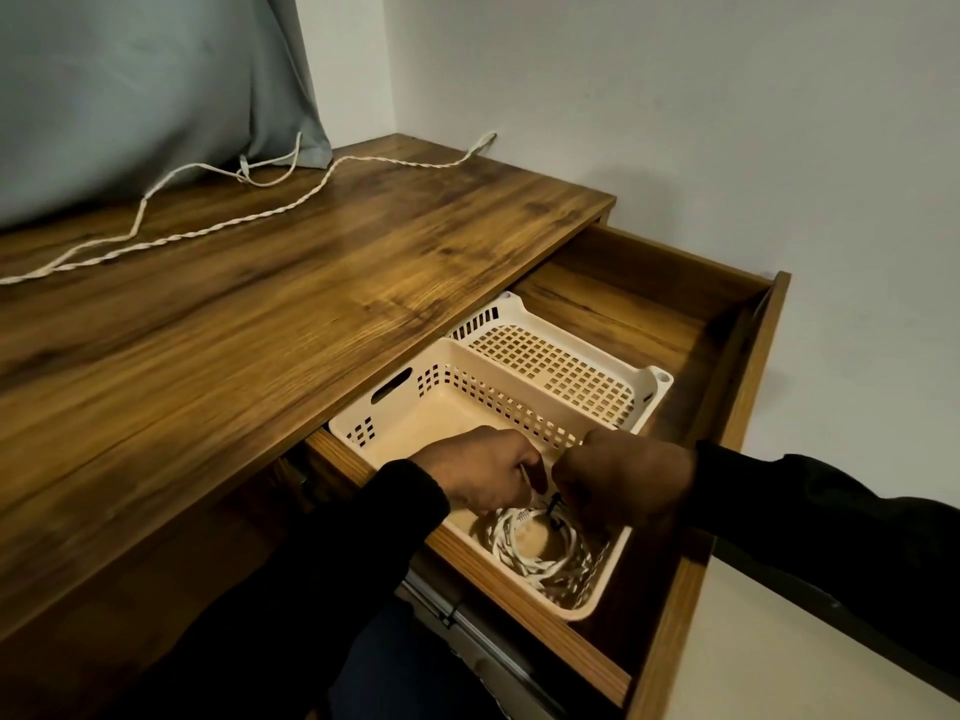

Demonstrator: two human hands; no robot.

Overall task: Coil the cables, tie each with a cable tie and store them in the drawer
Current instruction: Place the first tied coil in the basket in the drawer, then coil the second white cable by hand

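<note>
Fingers of the left hand [480, 472] curl downward and pinch at the white coiled cable [535, 550], right at the top of the coil where a black cable tie [555, 509] crosses it. Over on the far left of the wooden desk [270, 314], a long twisted white cable [218, 226] trails loose across the top, running back toward the grey curtain [145, 85]. Moving right, the drawer [727, 366] stands pulled open, and in it sit two cream plastic baskets: the near basket [415, 402] holds the coil, which lies on its floor at the front end, while the far basket [550, 356] lies just behind it, touching. Right hand [623, 480] now: knuckles up, fingers curled under, closing in beside the tie, though whether they actually grip it I cannot tell. Both arms wear dark sleeves [831, 517].
</note>
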